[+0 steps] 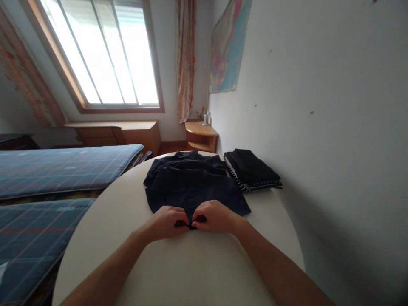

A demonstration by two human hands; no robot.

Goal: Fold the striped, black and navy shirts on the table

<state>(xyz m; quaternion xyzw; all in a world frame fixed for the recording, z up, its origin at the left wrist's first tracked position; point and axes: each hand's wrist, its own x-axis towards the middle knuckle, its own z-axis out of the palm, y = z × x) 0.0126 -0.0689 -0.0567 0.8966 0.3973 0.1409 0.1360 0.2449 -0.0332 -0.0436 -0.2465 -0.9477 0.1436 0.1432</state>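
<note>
A dark navy shirt (pixel 197 187) with a collar at its far end lies spread on the round white table (pixel 191 267). Both hands pinch its near edge at the middle, almost touching each other. My left hand (pixel 168 221) is closed on the hem from the left, thumb and fingertips pressed together. From the right, my right hand (pixel 215 216) grips the same hem in a like pinch. The bit of cloth between the fingertips is mostly hidden.
Right of the shirt sits a folded stack of black clothes (pixel 251 168), close to the white wall (pixel 334 127). Two plaid mattresses (pixel 63 170) lie left of the table. A corner shelf (pixel 202 129) and a wooden desk (pixel 137 127) stand beyond, near the window.
</note>
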